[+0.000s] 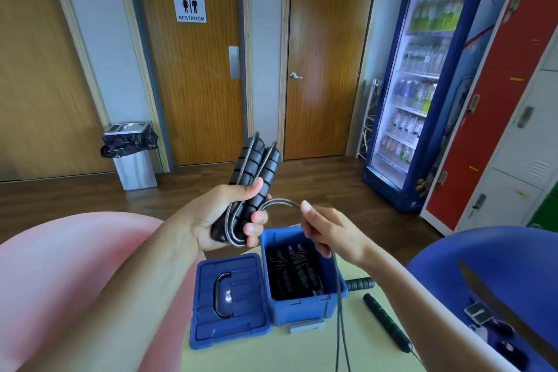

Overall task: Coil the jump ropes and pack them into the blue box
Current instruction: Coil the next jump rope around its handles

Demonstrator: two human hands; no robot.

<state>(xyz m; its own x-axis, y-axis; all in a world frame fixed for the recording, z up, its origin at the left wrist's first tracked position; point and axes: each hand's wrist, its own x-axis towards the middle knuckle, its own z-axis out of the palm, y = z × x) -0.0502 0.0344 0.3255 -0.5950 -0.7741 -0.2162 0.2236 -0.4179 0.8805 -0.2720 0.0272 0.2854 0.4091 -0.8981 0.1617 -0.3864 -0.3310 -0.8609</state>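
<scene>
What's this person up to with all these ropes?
A person is winding up a jump rope. Their left hand grips its two black handles together with a loop of cord, while the right hand pinches the cord and the rest hangs down. The blue box sits open on the table, its lid beside it, with coiled ropes already inside. Another rope's green-banded handles lie loose to the box's right.

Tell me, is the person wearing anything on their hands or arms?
No. The left hand and right hand are bare: no gloves, rings, watch or bracelet show. Both forearms are uncovered as far as the picture reaches, no sleeve in view. The right hand is slightly blurred, so small details are uncertain.
</scene>
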